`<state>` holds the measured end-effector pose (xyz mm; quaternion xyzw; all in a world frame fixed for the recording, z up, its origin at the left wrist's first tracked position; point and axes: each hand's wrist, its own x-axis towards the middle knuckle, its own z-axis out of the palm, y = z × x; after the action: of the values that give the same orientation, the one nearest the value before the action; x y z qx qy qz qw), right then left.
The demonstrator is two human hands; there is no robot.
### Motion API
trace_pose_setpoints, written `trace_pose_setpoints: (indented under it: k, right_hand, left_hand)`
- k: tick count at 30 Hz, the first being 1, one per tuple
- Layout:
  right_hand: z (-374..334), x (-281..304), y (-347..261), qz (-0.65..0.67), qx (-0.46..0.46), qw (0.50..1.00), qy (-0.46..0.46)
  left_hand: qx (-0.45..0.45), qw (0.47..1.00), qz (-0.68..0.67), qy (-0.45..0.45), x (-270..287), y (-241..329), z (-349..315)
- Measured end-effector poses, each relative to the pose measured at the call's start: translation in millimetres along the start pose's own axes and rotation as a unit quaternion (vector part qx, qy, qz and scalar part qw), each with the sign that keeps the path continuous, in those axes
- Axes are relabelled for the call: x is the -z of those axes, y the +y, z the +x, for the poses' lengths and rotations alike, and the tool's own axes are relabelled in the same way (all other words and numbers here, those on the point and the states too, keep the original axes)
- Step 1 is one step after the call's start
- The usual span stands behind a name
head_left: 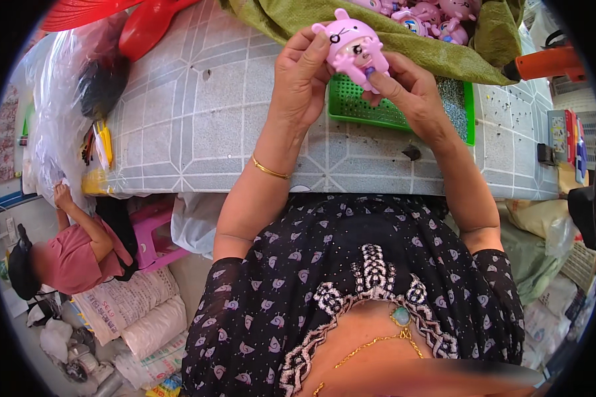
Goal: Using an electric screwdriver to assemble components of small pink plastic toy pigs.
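Between both hands, above the far part of the table, is a pink plastic toy figure [351, 46] with small round ears and a bear-like hood. My left hand [302, 76] grips it by the left side of its head, thumb in front. My right hand [409, 89] closes on its lower body from the right, its thumb pressing the front. Below the figure stands a green basket [357, 121] with a perforated floor; its right part holds many small metal pieces, too small to name. Behind the hands, a green woven sack [417, 59] lies open with several similar pink figures [437, 16] in it.
An orange-handled tool [546, 64] juts in at the right. Red plastic [146, 30] and clear plastic sheeting [53, 112] lie at the left, near yellow-handled tools [103, 142]. Another person in a pink shirt [79, 258] sits at the left by a pink stool [155, 231].
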<state>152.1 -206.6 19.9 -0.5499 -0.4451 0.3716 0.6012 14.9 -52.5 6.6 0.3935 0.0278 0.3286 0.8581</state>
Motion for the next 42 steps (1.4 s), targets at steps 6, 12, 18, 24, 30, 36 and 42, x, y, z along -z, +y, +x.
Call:
trace_pose_setpoints:
  k: [6, 12, 18, 24, 30, 36, 42]
  right_hand:
    - [-1.3, -0.4, -10.8, 0.222, -0.097, 0.968, -0.058]
    - [-2.8, -10.4, 3.1, 0.088, 0.057, 0.991, 0.086]
    - [-2.8, -16.6, 10.1, -0.154, 0.133, 0.967, 0.155]
    - [-2.3, -18.3, 11.2, -0.334, 0.240, 0.892, 0.185]
    - [-6.9, -17.7, -4.1, -0.355, 0.292, 0.878, 0.130]
    - [-34.3, 61.3, -66.4, -0.329, 0.409, 0.759, 0.384]
    - [-25.3, 152.8, -71.6, -0.149, 0.324, 0.795, 0.491]
  left_hand:
    - [-0.011, 0.999, -0.031, 0.024, -0.1, 6.7, 0.6]
    - [-0.010, 0.997, -0.073, -0.004, -6.0, -4.4, 0.8]
    - [0.002, 0.999, -0.033, 0.001, -15.6, -12.2, -4.6]
    - [0.013, 1.000, -0.016, 0.013, -20.5, -14.8, -1.9]
    - [0.048, 0.998, -0.040, 0.028, 2.6, -12.1, -6.9]
    - [0.094, 0.974, -0.206, -0.023, 13.8, -0.3, -1.5]
    - [0.113, 0.960, -0.257, -0.013, 25.8, -8.4, 5.2]
